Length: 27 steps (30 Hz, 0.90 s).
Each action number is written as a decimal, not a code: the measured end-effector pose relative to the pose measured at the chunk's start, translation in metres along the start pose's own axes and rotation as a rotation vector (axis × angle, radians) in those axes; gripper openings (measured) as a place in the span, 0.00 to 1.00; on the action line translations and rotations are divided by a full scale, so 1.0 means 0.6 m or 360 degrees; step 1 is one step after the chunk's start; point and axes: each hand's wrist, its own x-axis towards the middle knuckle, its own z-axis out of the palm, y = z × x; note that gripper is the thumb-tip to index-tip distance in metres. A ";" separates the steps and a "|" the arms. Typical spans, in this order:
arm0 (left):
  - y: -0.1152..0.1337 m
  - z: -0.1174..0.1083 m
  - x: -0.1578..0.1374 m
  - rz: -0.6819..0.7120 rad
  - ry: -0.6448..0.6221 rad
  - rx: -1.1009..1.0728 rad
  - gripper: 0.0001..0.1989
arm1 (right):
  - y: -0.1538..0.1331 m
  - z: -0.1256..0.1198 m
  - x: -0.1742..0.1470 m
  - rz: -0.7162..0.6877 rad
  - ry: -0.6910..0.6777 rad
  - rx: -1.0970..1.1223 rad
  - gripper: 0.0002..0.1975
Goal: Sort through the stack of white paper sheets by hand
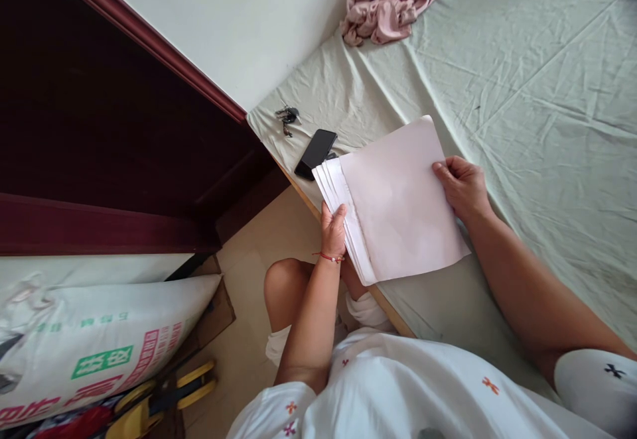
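Observation:
A pad of blank paper (398,207) with a pale pinkish top sheet lies tilted over the edge of the cloth-covered bed. Along its left side, several white page edges show in a stepped stack beside a rough seam. My left hand (333,227), with a red bracelet at the wrist, grips that left side, thumb on top. At the opposite side, my right hand (462,186) pinches the sheet's right edge between thumb and fingers. The fingers under the paper are hidden.
Beyond the pad lie a black phone (318,150) and a bunch of keys (287,117) on the pale green bedsheet (537,81). Crumpled pink cloth (385,4) sits by the wall. At lower left, a printed white sack (109,339) stands near yellow-and-black objects (194,382).

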 end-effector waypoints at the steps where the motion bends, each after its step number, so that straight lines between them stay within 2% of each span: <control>1: 0.000 -0.001 0.000 -0.0003 -0.0016 0.0000 0.28 | -0.001 0.001 0.000 0.0009 -0.0002 0.0000 0.19; 9: -0.010 -0.003 -0.003 -0.0026 -0.0067 0.0003 0.24 | -0.016 0.008 -0.007 0.0064 0.0004 -0.0024 0.20; 18: -0.008 -0.001 -0.006 -0.0054 -0.0056 -0.0016 0.23 | -0.009 0.008 -0.005 0.0087 0.0011 -0.0073 0.19; 27: -0.005 -0.004 -0.006 -0.0034 -0.0066 0.0179 0.23 | -0.013 0.011 -0.007 0.0105 0.0004 -0.0035 0.17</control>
